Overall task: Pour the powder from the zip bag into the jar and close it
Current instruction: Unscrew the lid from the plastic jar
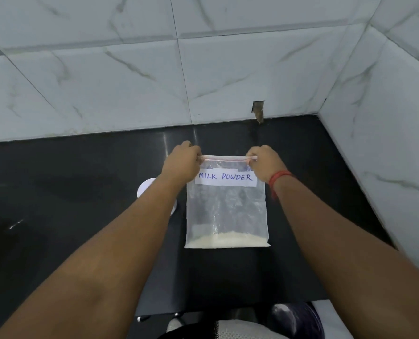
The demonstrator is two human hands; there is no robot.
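Both forearms fill the bottom of the view, reaching out over the black desk [81, 192] to the zip bag [227, 206], which hangs upright above it. Left hand [182, 163] is pinched on the bag's top left corner, right hand [264, 163] on the top right corner, each grip clamped on the red-striped zip strip [224, 157] and pulling it taut. A red thread band [278, 178] sits on the right wrist.

My read is that the step here is getting the zip open. Holding both ends like this keeps the bag steady but won't pop the seal, so I'd move the fingers toward the middle of the strip, one side of the lips in each hand, and peel front from back. Keep the bag vertical while doing it so nothing climbs toward the mouth, and go gently, since a sudden pop could puff powder out.

Contents: the bag is clear, with a white label [225, 178] reading MILK POWDER across the upper part. It's mostly empty; just a shallow layer of pale powder [228, 241] sits along the bottom edge, a bit higher toward the right. That little should slide out quick, so tip slowly from one corner.

Left of the bag, mostly hidden behind the left forearm, there's a round white thing [146, 188] on the desk. Probably the jar or its lid, but I can't tell which, or whether it's open or closed.
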